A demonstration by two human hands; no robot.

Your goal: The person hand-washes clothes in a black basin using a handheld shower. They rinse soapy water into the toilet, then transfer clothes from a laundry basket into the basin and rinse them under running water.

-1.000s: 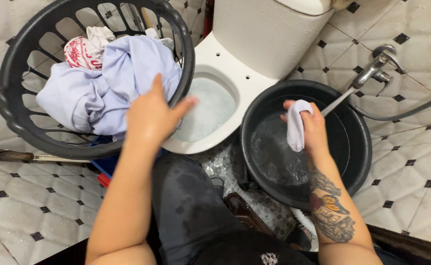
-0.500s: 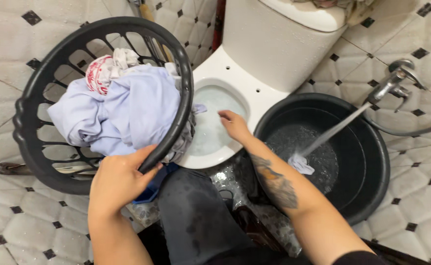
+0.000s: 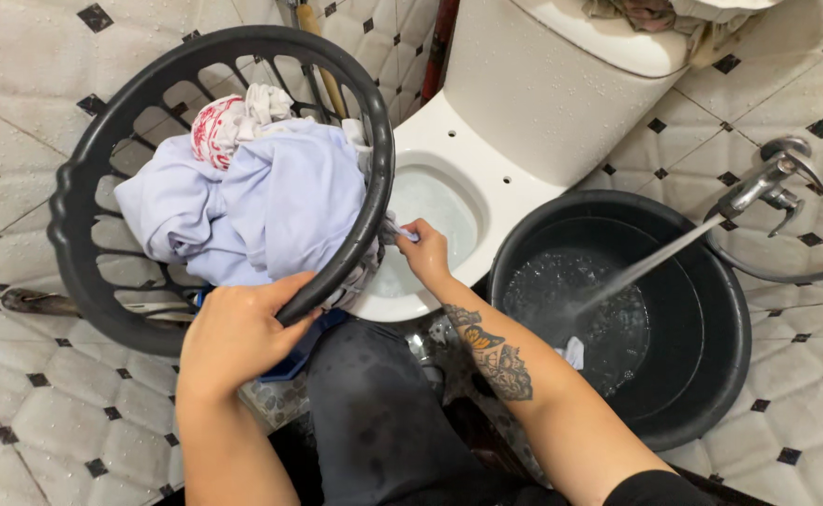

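Note:
My left hand (image 3: 243,333) grips the near rim of a tilted dark laundry basket (image 3: 88,244). Inside it lie a pale lilac garment (image 3: 261,201) and a red-and-white patterned cloth (image 3: 219,122). My right hand (image 3: 422,248), on a tattooed forearm, pinches a small light cloth (image 3: 394,231) that hangs out of the basket's side over the toilet bowl (image 3: 486,187). To the right, a small white cloth (image 3: 572,352) lies in the water inside a black tub (image 3: 711,375).
A wall tap (image 3: 767,187) pours a stream of water into the tub. The white toilet cistern (image 3: 561,75) has cloths on top. A stick handle (image 3: 27,302) lies on the tiled floor at left. My dark trouser knee (image 3: 364,394) is below.
My right hand dropped the white cloth into the tub, crossed left and took hold of a cloth at the basket's side. My left hand moved from the clothes to gripping the basket rim.

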